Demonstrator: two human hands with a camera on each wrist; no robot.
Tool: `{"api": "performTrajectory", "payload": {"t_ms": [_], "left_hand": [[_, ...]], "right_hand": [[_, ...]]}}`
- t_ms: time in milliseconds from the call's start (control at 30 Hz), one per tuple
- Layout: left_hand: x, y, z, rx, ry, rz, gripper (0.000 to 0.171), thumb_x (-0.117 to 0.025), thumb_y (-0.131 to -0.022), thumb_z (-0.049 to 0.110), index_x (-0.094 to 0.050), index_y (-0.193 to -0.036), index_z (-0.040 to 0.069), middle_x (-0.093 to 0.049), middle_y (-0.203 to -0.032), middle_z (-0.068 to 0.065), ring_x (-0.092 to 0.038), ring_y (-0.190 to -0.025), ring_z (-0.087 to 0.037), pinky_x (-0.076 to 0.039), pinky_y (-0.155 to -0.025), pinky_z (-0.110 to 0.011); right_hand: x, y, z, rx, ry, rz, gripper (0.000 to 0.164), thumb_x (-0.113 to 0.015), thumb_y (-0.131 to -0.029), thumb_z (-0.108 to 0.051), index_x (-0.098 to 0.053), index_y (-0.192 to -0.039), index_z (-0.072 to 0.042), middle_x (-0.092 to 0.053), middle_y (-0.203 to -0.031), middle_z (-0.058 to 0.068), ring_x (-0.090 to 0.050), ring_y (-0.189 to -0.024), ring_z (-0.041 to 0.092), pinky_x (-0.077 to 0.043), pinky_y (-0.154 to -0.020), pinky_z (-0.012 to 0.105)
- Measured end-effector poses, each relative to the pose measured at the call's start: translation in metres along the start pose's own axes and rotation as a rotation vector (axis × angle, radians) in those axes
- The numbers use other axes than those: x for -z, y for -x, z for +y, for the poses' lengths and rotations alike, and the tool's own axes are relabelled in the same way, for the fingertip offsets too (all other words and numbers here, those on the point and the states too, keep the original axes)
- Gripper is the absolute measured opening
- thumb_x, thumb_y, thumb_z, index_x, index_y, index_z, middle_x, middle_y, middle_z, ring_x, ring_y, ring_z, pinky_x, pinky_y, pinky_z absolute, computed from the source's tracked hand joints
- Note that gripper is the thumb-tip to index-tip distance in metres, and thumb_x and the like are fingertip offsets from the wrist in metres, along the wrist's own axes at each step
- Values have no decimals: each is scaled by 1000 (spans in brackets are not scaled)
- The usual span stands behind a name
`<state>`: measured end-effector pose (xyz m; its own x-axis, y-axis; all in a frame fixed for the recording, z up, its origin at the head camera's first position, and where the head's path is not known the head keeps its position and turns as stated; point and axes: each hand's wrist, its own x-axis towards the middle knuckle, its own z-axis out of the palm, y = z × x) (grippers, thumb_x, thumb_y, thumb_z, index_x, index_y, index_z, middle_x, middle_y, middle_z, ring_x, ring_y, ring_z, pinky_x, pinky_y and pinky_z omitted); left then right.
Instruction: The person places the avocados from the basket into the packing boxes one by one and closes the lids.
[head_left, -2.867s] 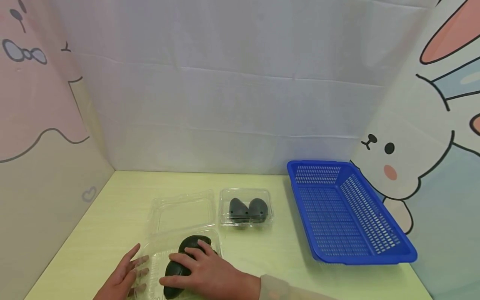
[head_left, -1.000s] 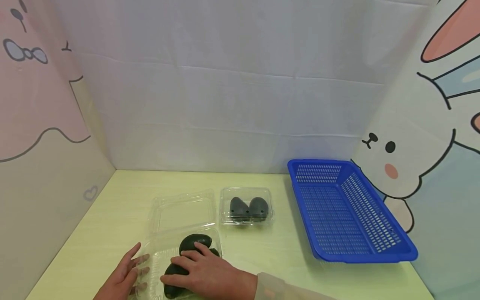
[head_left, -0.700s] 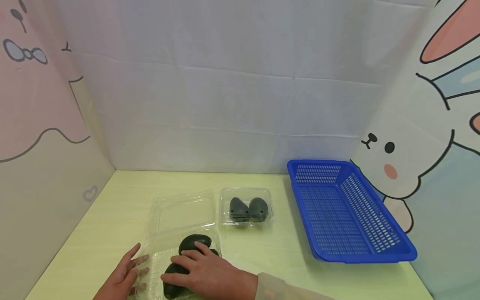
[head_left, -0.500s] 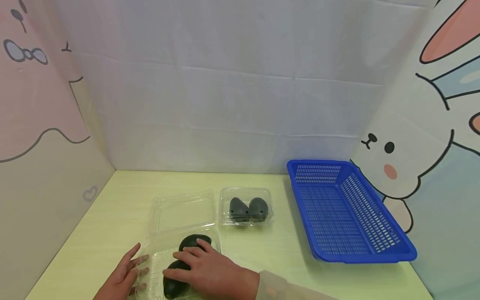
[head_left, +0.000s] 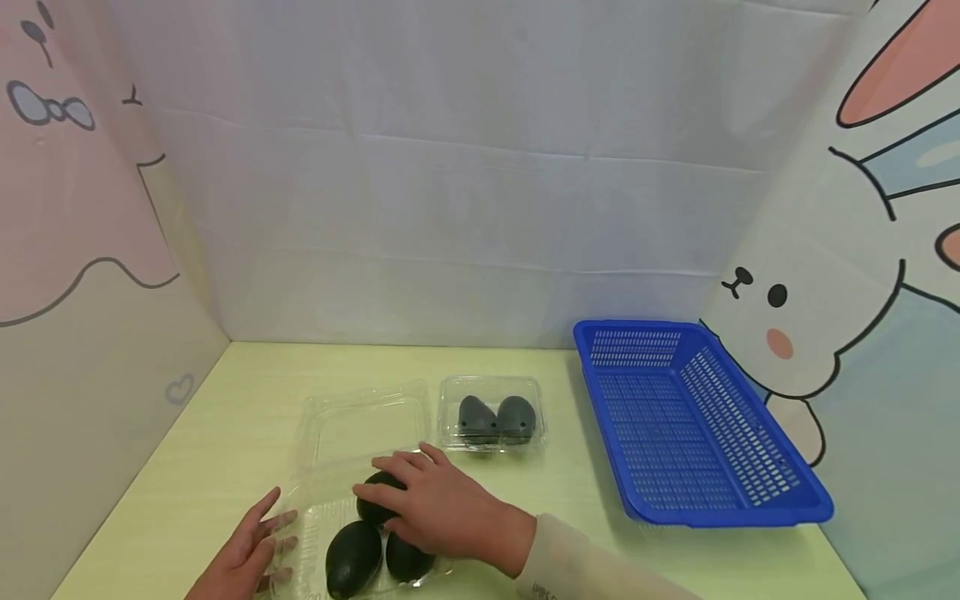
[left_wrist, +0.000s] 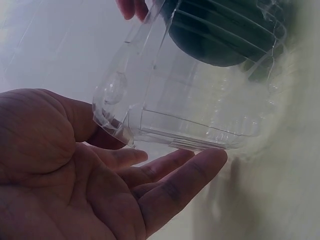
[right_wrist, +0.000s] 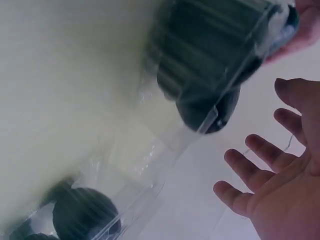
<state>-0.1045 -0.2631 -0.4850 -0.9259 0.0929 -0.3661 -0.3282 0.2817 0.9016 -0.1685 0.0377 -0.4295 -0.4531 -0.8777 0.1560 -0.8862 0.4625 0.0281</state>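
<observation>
Three dark green avocados [head_left: 353, 559] lie in the base of a clear plastic clamshell box [head_left: 309, 533], its lid [head_left: 371, 427] folded back flat. My right hand [head_left: 442, 508] is above the back avocado [head_left: 378, 492] and the right-hand one [head_left: 408, 557], partly hiding both. In the right wrist view its fingers [right_wrist: 248, 170] are spread and loosely bent, apart from the fruit. My left hand [head_left: 238, 554] stays at the box's left side. Its fingers [left_wrist: 182, 186] are nearly straight and touch the clear wall in the left wrist view.
A closed clear box [head_left: 491, 387] with dark avocados [head_left: 517, 418] stands behind, right of the lid. A blue perforated basket [head_left: 637, 500] is at the right of the pale yellow table [head_left: 525, 517]. White and cartoon-printed sheets [head_left: 465, 208] enclose the back and sides.
My right hand has lifted off the front avocado and moved back and to the right. Three avocados now show in the box. My left hand has not moved.
</observation>
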Motion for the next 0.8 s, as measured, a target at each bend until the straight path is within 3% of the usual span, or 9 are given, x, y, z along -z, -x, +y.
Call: {"api": "performTrajectory", "payload": {"t_ms": [133, 467, 600, 800], "left_hand": [[2, -2, -1, -2, -9, -16, 64, -35, -111, 7, 2, -162, -2, -20, -155, -46, -39, -135, -62, -54, -90, -61], [5, -2, 5, 29, -36, 16, 66, -38, -107, 2, -1, -161, -4, -26, -153, -45, -46, -132, -58, -56, -85, -59], [11, -2, 9, 17, -37, 10, 67, -39, -111, 9, 3, -161, -5, -23, -155, -44, -41, -135, -59, -56, -86, -57], [22, -3, 19, -39, -93, 7, 70, -41, -113, 18, 5, -160, -8, -19, -156, -45, -35, -139, -60, -54, -94, -55]], "right_hand": [[5, -1, 14, -75, -96, 32, 55, -60, -106, -37, -43, -158, -27, -45, -157, 6, -44, -143, 20, -36, -115, 42], [8, -3, 36, -245, -267, 85, 57, -60, -106, -35, -41, -159, -23, -40, -160, 10, -42, -145, 27, -35, -116, 49], [7, -5, 41, -301, -252, 100, 58, -60, -106, -35, -41, -159, -22, -41, -159, 13, -40, -146, 32, -33, -116, 52], [4, -9, 46, -397, -143, 97, 58, -60, -105, -41, -43, -158, -23, -45, -157, 11, -33, -150, 36, -24, -120, 58]]}}
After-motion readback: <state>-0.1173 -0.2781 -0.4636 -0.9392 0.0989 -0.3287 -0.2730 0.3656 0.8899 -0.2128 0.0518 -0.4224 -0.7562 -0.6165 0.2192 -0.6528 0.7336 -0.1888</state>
